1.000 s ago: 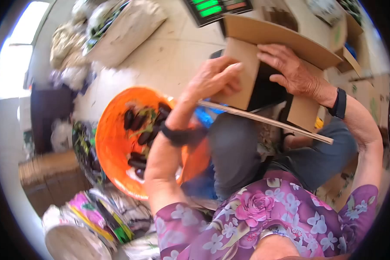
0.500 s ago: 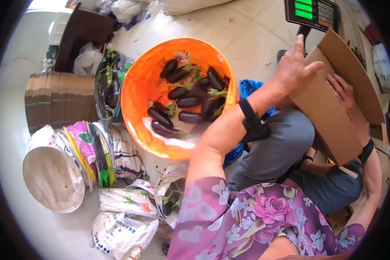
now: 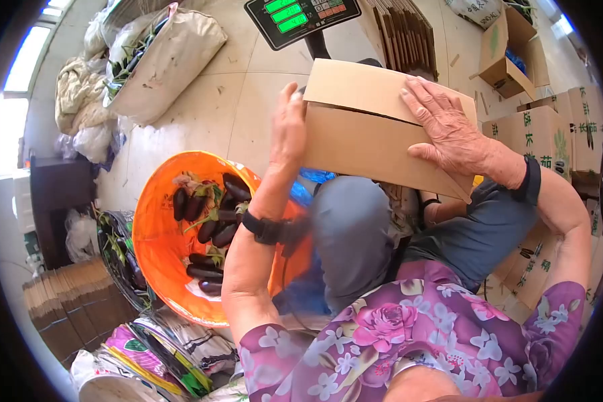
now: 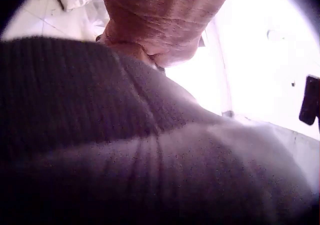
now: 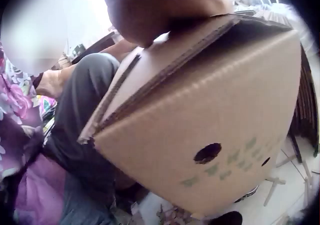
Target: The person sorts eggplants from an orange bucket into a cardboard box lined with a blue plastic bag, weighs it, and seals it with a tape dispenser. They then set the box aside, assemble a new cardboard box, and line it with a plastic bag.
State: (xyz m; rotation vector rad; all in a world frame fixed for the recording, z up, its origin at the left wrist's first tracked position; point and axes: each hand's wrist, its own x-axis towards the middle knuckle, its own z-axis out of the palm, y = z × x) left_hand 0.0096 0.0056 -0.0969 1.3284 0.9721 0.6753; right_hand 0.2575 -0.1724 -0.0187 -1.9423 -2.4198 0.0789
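Observation:
A brown cardboard box (image 3: 375, 144) stands in front of the person's knees, its two long flaps folded inward with a narrow gap between them. On the flaps' right part rests the right hand (image 3: 442, 127), fingers extended and spread. The left hand (image 3: 289, 130) is upright along the box's left end, fingers fairly straight. In the right wrist view the box's end wall (image 5: 230, 145) shows a round hole and faint green print, with the flap edges slightly raised under the hand. A dark wrist band (image 4: 75, 95) fills much of the left wrist view, hiding the fingers.
An orange tub (image 3: 155, 234) of eggplants stands left of the knees. Beyond the box is a scale with a lit green display (image 3: 285, 17). Flattened cardboard (image 3: 405, 37) is stacked behind, and printed cartons (image 3: 532, 137) stand at the right.
The box's long flaps, raised earlier, now lie folded over its opening. The left hand has moved to the box's left end; the right lies on top. The head view swung left, then back.

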